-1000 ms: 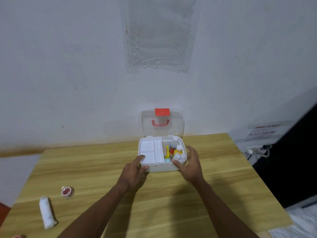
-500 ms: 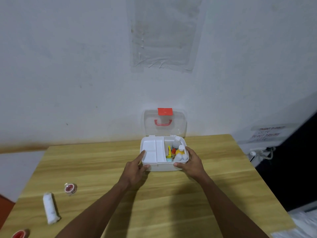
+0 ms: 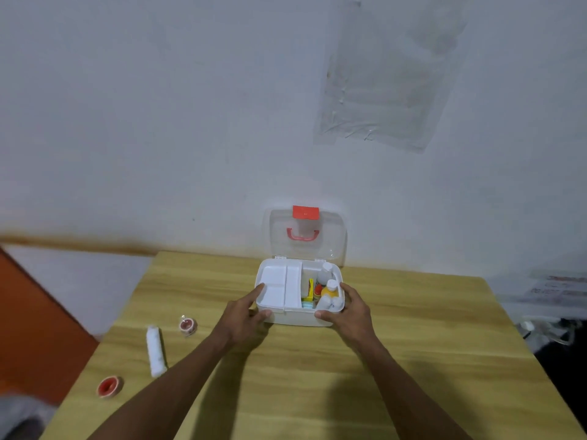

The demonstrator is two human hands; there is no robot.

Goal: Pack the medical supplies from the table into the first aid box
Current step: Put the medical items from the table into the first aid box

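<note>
On the table (image 3: 413, 360) our left hand (image 3: 243, 319) and right hand (image 3: 351, 314) clasp the open box (image 3: 295, 315) between them, fingers curled on its sides. Left of our left hand lie a gauze roll (image 3: 155, 350) and two tape rolls (image 3: 187, 325).

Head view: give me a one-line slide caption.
Both hands, left and right, grip the open first aid box; a gauze roll and two tape rolls wait on the table.

One box (image 3: 295, 317), two tape rolls (image 3: 187, 325) (image 3: 109, 386), one bandage (image 3: 155, 350)
</note>
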